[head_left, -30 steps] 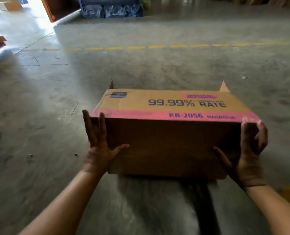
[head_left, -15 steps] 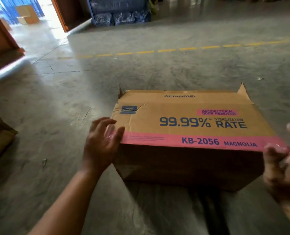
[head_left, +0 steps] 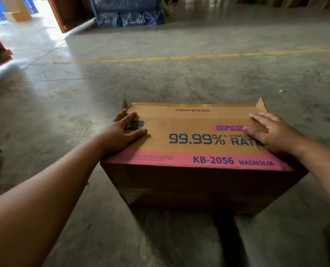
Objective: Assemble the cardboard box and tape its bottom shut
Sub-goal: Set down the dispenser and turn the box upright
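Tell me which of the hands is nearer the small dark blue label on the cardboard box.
Left. The left hand lies on the label; the right hand rests at the opposite end.

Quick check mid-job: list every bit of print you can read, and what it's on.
All on the box top:
"Glodway", upside down, far edge
"ANTIBACTER... ODOR REMO...", pink label, cut off by right hand
"99.99%* STERILIZ... RATE", partly covered
"KB-2056 MAGNOLIA", pink band
Fine print on the band: too small.
Blue label under left hand: unreadable.

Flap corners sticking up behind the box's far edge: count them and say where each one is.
2. One flap corner stands at the far left of the cardboard box, beyond the left hand; another at the far right, beyond the right hand. Others may be hidden.
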`<state>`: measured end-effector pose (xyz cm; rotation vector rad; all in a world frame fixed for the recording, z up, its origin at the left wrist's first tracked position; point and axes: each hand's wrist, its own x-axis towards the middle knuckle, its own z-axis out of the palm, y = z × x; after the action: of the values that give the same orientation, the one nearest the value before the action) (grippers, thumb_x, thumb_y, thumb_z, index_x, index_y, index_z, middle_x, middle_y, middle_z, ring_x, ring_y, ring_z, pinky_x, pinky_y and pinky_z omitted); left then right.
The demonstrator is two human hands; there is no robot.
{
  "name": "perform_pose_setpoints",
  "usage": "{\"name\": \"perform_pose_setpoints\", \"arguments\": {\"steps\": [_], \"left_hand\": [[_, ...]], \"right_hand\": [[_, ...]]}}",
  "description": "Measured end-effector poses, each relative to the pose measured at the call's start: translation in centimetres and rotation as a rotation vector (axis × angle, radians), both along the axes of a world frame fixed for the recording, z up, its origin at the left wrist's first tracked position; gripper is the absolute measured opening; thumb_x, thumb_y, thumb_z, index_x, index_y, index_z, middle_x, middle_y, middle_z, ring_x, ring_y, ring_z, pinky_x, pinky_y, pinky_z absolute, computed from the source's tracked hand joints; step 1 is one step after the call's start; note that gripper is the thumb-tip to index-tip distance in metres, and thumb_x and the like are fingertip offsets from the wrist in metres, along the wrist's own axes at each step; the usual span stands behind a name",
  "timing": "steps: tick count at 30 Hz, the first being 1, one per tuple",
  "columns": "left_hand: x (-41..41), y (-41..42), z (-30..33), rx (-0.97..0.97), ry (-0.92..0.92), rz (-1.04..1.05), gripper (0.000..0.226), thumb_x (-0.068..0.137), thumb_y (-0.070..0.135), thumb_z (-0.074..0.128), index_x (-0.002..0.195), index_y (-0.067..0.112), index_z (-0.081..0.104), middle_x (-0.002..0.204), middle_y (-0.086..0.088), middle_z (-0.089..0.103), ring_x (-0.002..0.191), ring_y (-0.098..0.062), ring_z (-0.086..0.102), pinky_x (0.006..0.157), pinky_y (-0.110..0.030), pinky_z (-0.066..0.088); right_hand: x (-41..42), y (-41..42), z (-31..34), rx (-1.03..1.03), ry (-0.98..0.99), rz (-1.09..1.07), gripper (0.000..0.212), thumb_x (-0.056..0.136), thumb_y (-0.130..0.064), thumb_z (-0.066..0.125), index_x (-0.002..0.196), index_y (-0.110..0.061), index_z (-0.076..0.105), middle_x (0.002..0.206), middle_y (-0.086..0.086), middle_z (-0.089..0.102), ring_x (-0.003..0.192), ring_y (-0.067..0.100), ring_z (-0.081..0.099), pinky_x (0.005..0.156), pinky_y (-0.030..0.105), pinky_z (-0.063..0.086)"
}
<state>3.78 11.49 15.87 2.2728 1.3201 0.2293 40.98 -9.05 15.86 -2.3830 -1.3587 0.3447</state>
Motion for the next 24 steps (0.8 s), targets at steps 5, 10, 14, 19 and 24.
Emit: {"name": "perform_pose_setpoints", "arguments": {"steps": [5,10,14,19,24], "left_hand": [[-2.5,-2.5,-0.1,0.046,-0.062,-0.025,0.101,0.066,0.077,0.06,0.153,0.045,0.018,0.162,0.022,-0.001,0.148,-0.016,0.017,0.117,-0.039,0.019],[-5.0,-5.4,-1.1,0.159,-0.149,-0.03,0.115,0.054,0.091,0.058,0.152,0.045,0.021,0.161,0.024,0.002,0.147,-0.011,0.017,0.116,-0.038,0.021],[-5.4,-6.9,-1.2,0.289,-0.255,-0.022,0.117,0.05,0.091,0.062,0.15,0.038,0.032,0.163,0.014,0.012,0.146,-0.009,0.023,0.116,-0.037,0.026],[-5.7,-7.9,-1.4,0.474,-0.371,-0.015,0.114,0.06,0.075,0.072,0.153,0.026,0.028,0.165,0.003,0.007,0.15,-0.008,0.011,0.114,-0.02,0.021],[-6.4,-8.1,-6.0,0.486,-0.337,0.024,0.132,0.058,0.07,0.078,0.158,0.019,0.007,0.164,-0.012,-0.009,0.151,-0.014,-0.012,0.12,-0.034,0.014]], "right_hand": [[-0.6,-3.2,0.5,0.04,0.068,0.083,0.099,0.055,-0.091,0.043,0.143,-0.05,0.026,0.157,-0.017,0.01,0.14,0.014,0.022,0.108,0.038,0.027],[-2.7,-6.5,0.2,0.16,-0.028,0.07,0.091,0.062,-0.086,0.043,0.143,-0.05,0.024,0.156,-0.02,0.01,0.139,0.012,0.024,0.107,0.04,0.029],[-4.1,-8.3,-0.1,0.267,-0.111,0.06,0.086,0.067,-0.078,0.051,0.143,-0.044,0.028,0.156,-0.013,0.014,0.139,0.012,0.024,0.105,0.034,0.027],[-5.2,-8.4,-0.7,0.469,-0.222,0.018,0.09,0.07,-0.068,0.058,0.146,-0.031,0.026,0.158,-0.002,0.01,0.141,0.009,0.013,0.105,0.037,0.025],[-5.5,-6.5,-4.9,0.573,-0.302,0.154,0.106,0.073,-0.065,0.058,0.15,-0.005,0.016,0.154,0.027,-0.007,0.145,0.021,-0.012,0.118,0.034,0.008]]}}
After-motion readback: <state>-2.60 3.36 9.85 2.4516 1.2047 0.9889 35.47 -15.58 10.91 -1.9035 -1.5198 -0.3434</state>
